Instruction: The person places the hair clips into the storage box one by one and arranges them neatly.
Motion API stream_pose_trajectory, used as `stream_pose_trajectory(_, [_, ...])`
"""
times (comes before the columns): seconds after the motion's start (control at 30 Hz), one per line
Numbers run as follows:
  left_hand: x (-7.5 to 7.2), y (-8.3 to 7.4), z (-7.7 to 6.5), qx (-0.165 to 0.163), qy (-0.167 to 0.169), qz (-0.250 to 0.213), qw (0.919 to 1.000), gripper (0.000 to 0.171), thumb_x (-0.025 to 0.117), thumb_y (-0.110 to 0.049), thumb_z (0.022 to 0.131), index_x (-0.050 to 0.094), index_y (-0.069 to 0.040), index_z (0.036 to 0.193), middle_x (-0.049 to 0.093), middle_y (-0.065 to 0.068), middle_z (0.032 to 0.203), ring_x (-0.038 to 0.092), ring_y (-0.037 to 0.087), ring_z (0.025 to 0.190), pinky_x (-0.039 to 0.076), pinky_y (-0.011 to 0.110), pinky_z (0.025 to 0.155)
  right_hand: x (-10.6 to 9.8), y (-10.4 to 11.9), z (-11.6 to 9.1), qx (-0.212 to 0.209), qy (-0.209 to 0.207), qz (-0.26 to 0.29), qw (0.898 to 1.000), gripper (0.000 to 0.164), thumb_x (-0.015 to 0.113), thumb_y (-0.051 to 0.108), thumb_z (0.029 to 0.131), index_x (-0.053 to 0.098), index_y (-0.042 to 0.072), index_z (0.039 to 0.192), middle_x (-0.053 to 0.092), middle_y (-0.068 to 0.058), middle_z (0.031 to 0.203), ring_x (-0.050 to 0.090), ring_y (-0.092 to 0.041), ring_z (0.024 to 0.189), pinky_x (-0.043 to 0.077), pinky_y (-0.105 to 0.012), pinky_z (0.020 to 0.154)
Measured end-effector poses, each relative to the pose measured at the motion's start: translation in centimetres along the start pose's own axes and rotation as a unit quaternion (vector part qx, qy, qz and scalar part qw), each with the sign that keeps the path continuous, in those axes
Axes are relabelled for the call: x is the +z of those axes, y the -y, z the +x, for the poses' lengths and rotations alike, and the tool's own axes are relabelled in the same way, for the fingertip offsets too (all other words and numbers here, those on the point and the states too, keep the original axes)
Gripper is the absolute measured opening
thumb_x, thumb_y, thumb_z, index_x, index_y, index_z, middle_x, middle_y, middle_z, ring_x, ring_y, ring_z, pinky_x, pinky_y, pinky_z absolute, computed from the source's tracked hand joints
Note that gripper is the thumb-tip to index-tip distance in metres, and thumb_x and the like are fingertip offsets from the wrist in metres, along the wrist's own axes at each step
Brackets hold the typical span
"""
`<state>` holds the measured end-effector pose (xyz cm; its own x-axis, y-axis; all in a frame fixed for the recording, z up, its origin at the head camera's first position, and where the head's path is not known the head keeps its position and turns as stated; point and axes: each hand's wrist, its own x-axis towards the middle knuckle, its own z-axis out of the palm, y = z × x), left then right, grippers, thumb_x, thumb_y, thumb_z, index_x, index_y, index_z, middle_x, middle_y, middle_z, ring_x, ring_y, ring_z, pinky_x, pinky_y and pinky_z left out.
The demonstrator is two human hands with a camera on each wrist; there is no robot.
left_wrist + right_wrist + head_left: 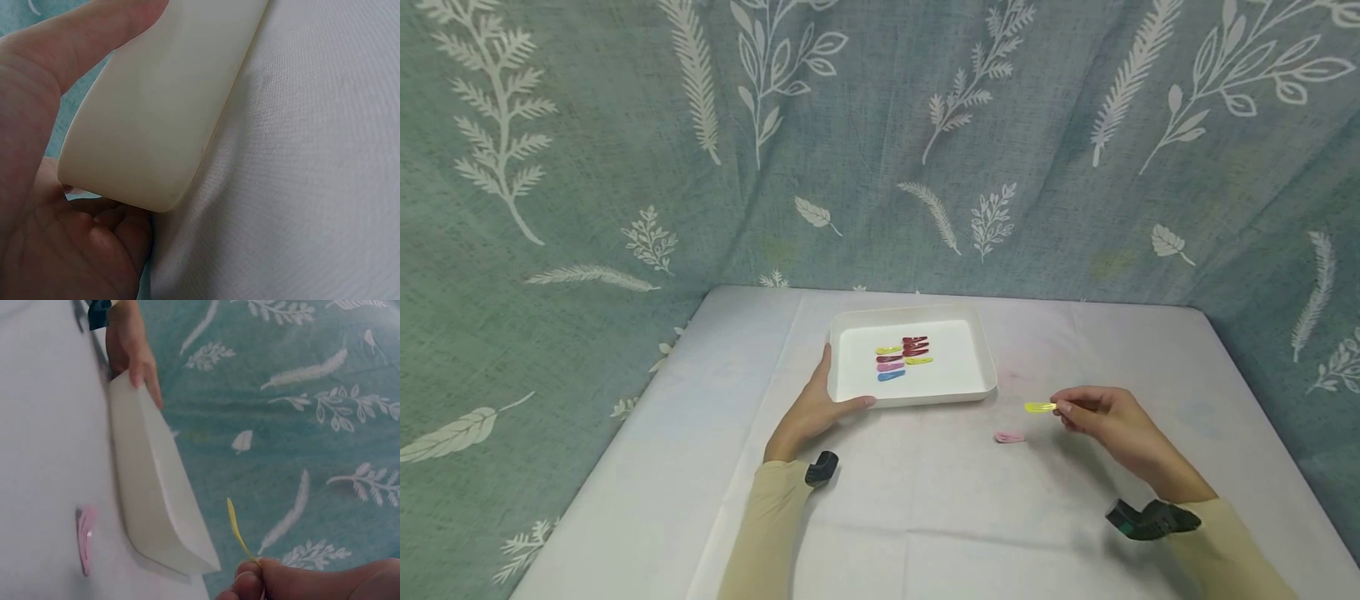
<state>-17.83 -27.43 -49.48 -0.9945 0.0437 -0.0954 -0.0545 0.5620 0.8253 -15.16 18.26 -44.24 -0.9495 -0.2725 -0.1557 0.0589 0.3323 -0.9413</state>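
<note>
My right hand (1108,425) pinches a yellow snap hair clip (1040,407) between thumb and fingertips, above the table to the right of the tray. In the right wrist view the yellow clip (234,525) points away from the fingers. My left hand (820,408) grips the near left corner of a white tray (988,371), thumb along its front wall. The left wrist view shows curled fingers (119,237) against the tray's wall (156,119). Inside the tray lie two columns of clips: dark red ones (915,346), yellow, pink and a blue one (891,376).
A pink hair clip (1009,437) lies on the white tablecloth (925,500), below the held clip and right of the tray. Behind and beside the table hangs a blue-green leaf-patterned cloth (865,208). Each wrist wears a dark camera mount (1153,520).
</note>
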Motion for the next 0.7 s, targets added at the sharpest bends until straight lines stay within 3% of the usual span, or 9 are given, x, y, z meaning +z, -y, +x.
stream_pose_trajectory(0.33, [-0.1, 0.1, -0.3, -0.004, 0.001, 0.002, 1.0000, 0.140, 0.086, -0.061, 0.075, -0.011, -0.020, 0.167, 0.003, 0.004, 0.177, 0.008, 0.029, 0.163, 0.016, 0.059, 0.130, 0.3, 1.3, 1.1, -0.011, 0.015, 0.013, 1.000, 0.035, 0.064, 0.012, 0.103, 0.063, -0.011, 0.130, 0.072, -0.010, 0.116, 0.070, -0.009, 0.097, 0.060, -0.020, 0.085])
stream_pose_trajectory(0.7, [0.0, 0.1, 0.2, -0.002, -0.001, -0.001, 1.0000, 0.141, 0.087, -0.064, 0.073, -0.010, -0.022, 0.167, 0.005, 0.003, 0.177, 0.009, 0.029, 0.163, 0.016, 0.059, 0.130, 0.6, 3.1, 2.6, -0.021, 0.034, 0.034, 0.999, 0.038, 0.064, 0.013, 0.103, 0.061, -0.011, 0.132, 0.072, 0.001, 0.114, 0.069, -0.004, 0.096, 0.060, -0.022, 0.089])
